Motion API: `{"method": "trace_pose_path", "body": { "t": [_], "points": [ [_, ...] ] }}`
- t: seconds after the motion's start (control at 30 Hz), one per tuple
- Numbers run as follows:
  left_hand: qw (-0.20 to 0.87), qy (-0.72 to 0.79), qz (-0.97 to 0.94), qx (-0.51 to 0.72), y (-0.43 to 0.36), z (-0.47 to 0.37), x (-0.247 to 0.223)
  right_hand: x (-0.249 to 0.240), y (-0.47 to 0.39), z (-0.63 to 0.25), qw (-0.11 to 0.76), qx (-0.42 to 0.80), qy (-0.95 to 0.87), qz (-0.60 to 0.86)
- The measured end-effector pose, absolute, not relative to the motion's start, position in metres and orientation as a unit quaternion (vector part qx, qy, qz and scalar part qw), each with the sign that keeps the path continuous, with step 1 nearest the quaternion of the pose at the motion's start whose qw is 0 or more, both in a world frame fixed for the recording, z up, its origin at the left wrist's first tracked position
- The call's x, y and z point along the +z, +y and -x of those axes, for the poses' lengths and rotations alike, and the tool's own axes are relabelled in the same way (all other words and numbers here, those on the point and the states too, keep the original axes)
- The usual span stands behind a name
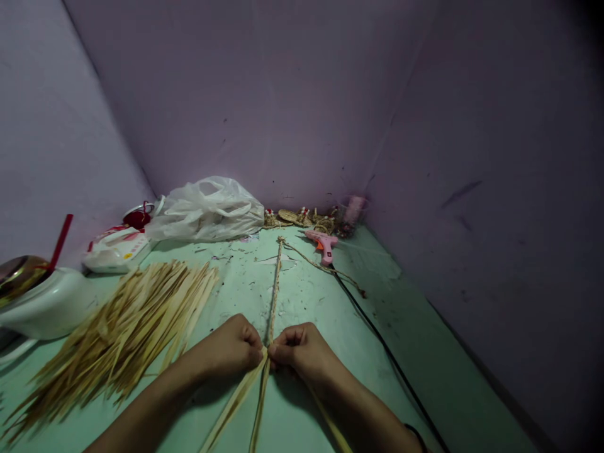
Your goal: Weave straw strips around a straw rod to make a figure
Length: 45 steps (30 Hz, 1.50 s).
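A thin braid of dried straw strips runs from a knot at the far part of the green table down to my hands. My left hand is closed in a pinch on strips at the braid's near end. Close beside it, my right hand pinches the strips too, thumb and forefinger together. Loose strip ends fan out below the hands toward me, one of them passing under my right forearm. Left of my hands lies a spread pile of dried flat strips.
A pink glue gun with a black cord lies right of the braid. Along the back are a white plastic bag and small woven pieces. At left stand a tissue pack and a white pot.
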<state>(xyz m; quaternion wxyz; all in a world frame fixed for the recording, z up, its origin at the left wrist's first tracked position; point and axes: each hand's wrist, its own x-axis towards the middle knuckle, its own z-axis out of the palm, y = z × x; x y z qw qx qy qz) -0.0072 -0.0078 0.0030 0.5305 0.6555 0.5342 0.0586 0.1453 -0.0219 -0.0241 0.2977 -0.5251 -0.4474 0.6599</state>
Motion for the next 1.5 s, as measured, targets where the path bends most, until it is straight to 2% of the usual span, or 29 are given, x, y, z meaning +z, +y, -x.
{"method": "trace_pose_path", "body": {
  "t": [0.37, 0.6, 0.83, 1.2, 1.5],
  "points": [
    [0.679, 0.491, -0.540, 0.078, -0.007, 0.003, 0.000, -0.025, -0.020, -0.146, 0.289, 0.662, -0.448, 0.527],
    [0.667, 0.559, -0.472, 0.141, -0.011, -0.004, -0.009, -0.026, -0.021, -0.147, 0.319, 0.669, -0.410, 0.531],
    [0.731, 0.508, -0.428, 0.158, -0.019, -0.013, 0.005, -0.019, -0.022, -0.149, 0.323, 0.689, -0.396, 0.514],
    [0.656, 0.582, -0.448, 0.173, -0.018, -0.006, -0.005, -0.018, -0.020, -0.157, 0.303, 0.746, -0.394, 0.444],
    [0.662, 0.552, -0.468, 0.193, -0.022, -0.011, -0.003, -0.021, -0.021, -0.152, 0.304, 0.662, -0.449, 0.517]
  ]
}}
